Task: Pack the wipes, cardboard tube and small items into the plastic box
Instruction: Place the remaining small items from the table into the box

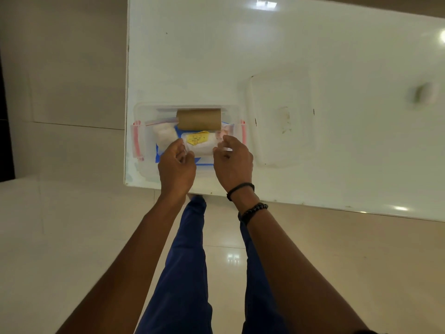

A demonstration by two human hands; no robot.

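A clear plastic box [142, 109] with pink side clips stands at the table's near left corner. Inside it, a brown cardboard tube [199, 119] lies along the far wall. A zip bag with white contents [164, 135] lies at the left. In front of the tube is a white wipes pack with a yellow label [199, 142], resting over something blue. My left hand [177, 166] grips the pack's left end and my right hand [233, 162] grips its right end, both over the box's front half.
The clear lid [280, 116] lies flat on the white table [265, 49] just right of the box. A small blurred grey object [423, 94] sits at the far right. The table's near edge is right under my wrists; beige tiled floor lies below.
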